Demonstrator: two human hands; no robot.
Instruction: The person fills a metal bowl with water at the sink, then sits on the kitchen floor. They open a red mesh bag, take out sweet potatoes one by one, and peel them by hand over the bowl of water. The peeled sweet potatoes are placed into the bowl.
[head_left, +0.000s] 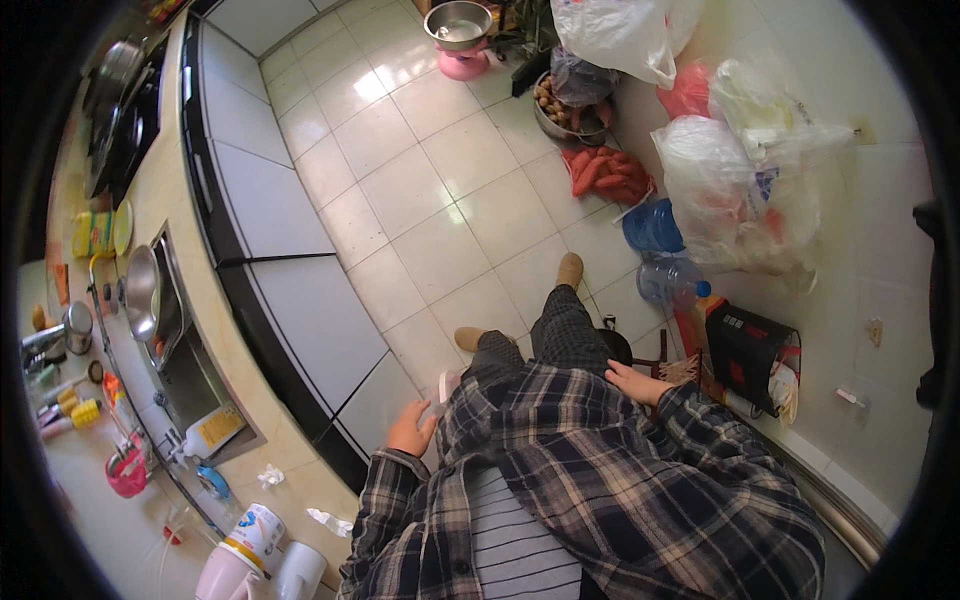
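My left hand (412, 430) hangs beside my body near the edge of the counter, its fingers apart and nothing in it. Close to its fingertips shows a small pale object (448, 385), too blurred to name. On the other side, my right hand (637, 382) rests against the hem of my plaid shirt (600, 450), also with nothing in it. Below are my dark trousers (568, 330) and a tan shoe (570, 270) on the tiled floor.
A counter (300, 457) with a sink (191, 375) runs along the left, bearing a bottle (216, 430) and canisters (255, 536). Plastic bags (720, 187) hang on the right wall above water bottles (664, 281), a red mesh bag (609, 174) and a pot (555, 124). A steel basin (458, 22) stands farther off.
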